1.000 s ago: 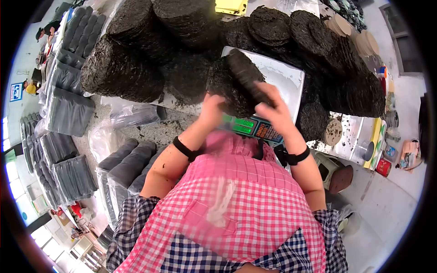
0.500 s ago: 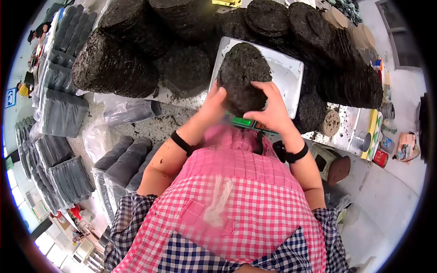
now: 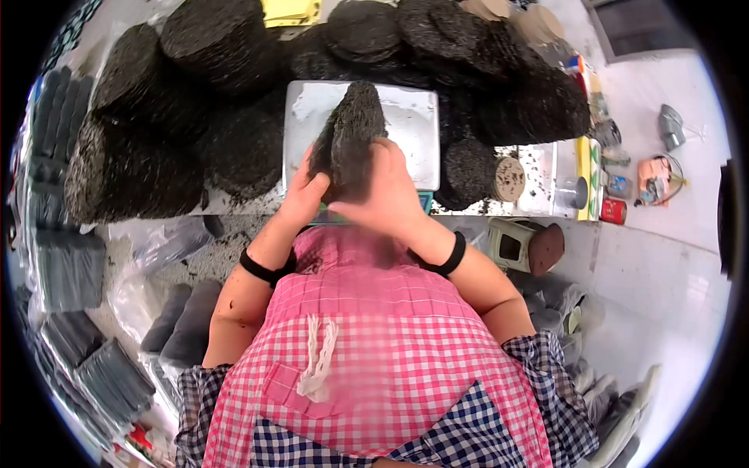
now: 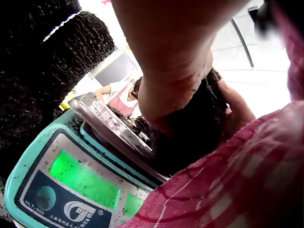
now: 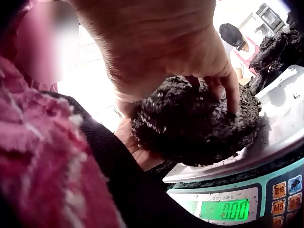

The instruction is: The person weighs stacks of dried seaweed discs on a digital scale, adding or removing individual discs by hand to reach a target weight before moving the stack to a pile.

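A thick bundle of dark, shaggy dried seaweed rounds (image 3: 351, 129) stands tilted, nearly edge-on, between both hands, over the white tray (image 3: 417, 132) of a scale. The left hand (image 3: 306, 189) grips its left side, thumb toward the body. On the other side, the right hand (image 3: 388, 187) grips it; the right wrist view shows fingers (image 5: 231, 92) bent over the rough seaweed (image 5: 199, 123). The scale display (image 5: 225, 210) reads 0.00 in green. In the left wrist view the wrist hides much of the bundle.
Tall stacks of seaweed rounds (image 3: 140, 168) flank the tray on the left, with more stacks (image 3: 507, 93) behind and right. Yellow paper (image 3: 291, 12) lies at the back. Bagged grey bundles (image 3: 183, 324) stand lower left. A red can (image 3: 612, 210) sits at the right.
The head view has swung, shifting the scene left. The bundle turned from edge-on to showing its broad face, and now stands tilted nearly edge-on again, both hands still at its sides.
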### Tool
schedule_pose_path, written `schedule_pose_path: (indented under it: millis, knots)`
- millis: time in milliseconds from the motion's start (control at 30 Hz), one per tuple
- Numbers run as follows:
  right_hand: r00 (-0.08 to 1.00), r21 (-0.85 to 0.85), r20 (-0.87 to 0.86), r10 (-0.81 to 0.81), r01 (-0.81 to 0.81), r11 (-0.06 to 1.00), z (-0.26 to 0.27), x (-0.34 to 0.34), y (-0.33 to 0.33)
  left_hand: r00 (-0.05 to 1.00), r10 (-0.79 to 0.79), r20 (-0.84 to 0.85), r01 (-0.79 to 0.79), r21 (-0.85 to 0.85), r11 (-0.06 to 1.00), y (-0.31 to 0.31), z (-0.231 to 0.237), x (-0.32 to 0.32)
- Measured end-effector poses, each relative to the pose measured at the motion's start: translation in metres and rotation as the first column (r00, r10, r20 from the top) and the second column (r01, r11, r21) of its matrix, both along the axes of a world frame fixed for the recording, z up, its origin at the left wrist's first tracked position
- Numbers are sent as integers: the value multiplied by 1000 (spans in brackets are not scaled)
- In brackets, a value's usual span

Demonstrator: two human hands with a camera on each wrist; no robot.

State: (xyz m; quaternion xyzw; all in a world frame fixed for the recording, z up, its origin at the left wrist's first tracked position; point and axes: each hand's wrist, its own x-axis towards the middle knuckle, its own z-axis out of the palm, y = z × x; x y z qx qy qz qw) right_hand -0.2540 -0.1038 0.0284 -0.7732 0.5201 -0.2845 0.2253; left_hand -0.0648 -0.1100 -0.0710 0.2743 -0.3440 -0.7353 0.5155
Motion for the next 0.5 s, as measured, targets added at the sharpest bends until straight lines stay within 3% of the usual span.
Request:
schedule_pose_path:
  millis: [67,100,167,267,300,400,433,467,500]
  knots:
    - [998,66,43,-41,38,997,1,-3,-2,989,15,148,-31,104,994,-1,21,-5]
    - [996,83,76,-39,33,996,0,-8,-4,999,19,46,-26,156,987,-5,35,-5]
    - [982,156,187,-36,7,988,-6,-16,-7,996,1,84,2,-39,999,-7,43,-6]
    - [911,269,411,-44,-75,960,-20,-26,-8,959,27,281,20,-165,986,-4,51,-6]
    - [859,385,498,-115,-100,917,-16,-31,-8,956,29,292,5,-117,993,-3,54,-5]
    - [641,617,677,-361,-228,753,-9,-62,-16,997,68,-30,-64,112,992,-2,43,6]
    - [479,621,740,-472,-215,754,-19,-88,-22,997,74,-33,-67,163,984,0,34,13]
    - [277,603,790,-546,-197,773,-30,-112,-29,986,162,37,-164,67,984,2,26,16]
    - [83,580,814,-575,-174,796,-37,-135,-33,977,203,-74,-187,174,967,3,20,20]
